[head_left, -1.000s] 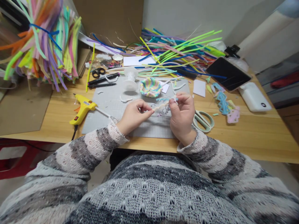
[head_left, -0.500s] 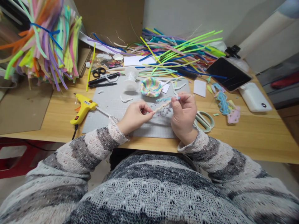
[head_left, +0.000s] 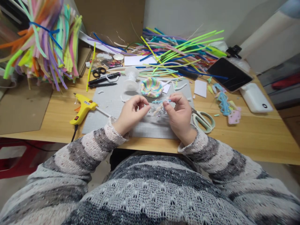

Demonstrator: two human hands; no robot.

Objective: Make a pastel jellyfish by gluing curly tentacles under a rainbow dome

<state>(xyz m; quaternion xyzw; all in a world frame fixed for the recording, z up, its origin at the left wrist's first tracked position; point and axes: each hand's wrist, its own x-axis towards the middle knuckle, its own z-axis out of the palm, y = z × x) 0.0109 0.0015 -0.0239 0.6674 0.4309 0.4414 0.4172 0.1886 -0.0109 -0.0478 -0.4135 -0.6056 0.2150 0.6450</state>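
Note:
My right hand (head_left: pixel 180 116) pinches a short crinkled pipe cleaner piece (head_left: pixel 156 112), pale cream, between thumb and fingertips. Its free end points left toward my left hand (head_left: pixel 132 113). That hand's fingers are curled, with a small gap between thumb and forefinger and nothing visible in them. Behind the fingertips a light blue crinkled strip (head_left: pixel 157 102) shows, partly covered by my right hand. Thin curled dark lines near the cream piece are too blurred to tell. A ruffled pastel flower-like piece (head_left: pixel 151 87) rests on the grey mat (head_left: pixel 105 125) beyond my hands.
Left of the mat lies a yellow glue gun (head_left: pixel 84 107). Green-handled scissors (head_left: pixel 203 121) lie beside my right hand. A clear spool (head_left: pixel 131 78) and black pens (head_left: pixel 104 80) are farther back. Loose pipe cleaners (head_left: pixel 178 51) pile against the wall; a phone-like black device (head_left: pixel 231 73) stands right.
My left hand has let go of the cream piece's end and shifted slightly left. My right hand has moved a little left and turned, still holding the piece.

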